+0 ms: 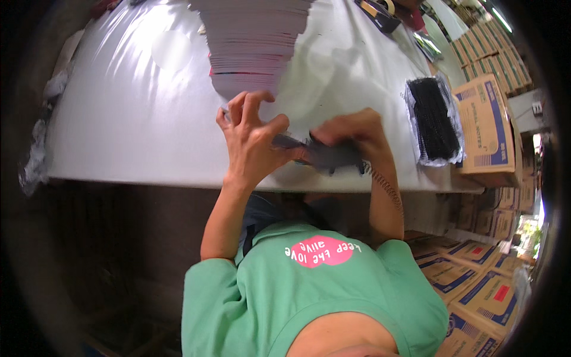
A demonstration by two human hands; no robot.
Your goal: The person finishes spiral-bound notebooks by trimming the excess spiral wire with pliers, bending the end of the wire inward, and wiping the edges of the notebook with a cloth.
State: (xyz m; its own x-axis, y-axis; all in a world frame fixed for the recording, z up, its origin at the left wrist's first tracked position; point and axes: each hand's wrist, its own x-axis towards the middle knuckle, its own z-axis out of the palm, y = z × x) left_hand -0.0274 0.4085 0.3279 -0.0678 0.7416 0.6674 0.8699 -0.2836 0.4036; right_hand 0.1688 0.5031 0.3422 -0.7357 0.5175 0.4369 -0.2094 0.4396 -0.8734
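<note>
A dark, flat-looking thing [338,157], smeared by motion, is between my hands just above the table's near edge; its kind cannot be made out. My left hand [253,140] pinches its greyish left end between thumb and forefinger, the other fingers raised and bent. My right hand [357,132] is curled over its right part, blurred, with the fingertips partly hidden. From that right end a thin dark spiral coil [386,185] trails down along my right forearm. Beyond my left hand rises a tall stack of thin sheets or booklets [253,44], with a few red edges low down.
A white cover lies over the table [119,119]. At right, a plastic bag of black coils [434,122] sits beside a cardboard carton [485,128]. A black tape dispenser [380,15] stands at the far right. More cartons [488,294] are piled below on the right.
</note>
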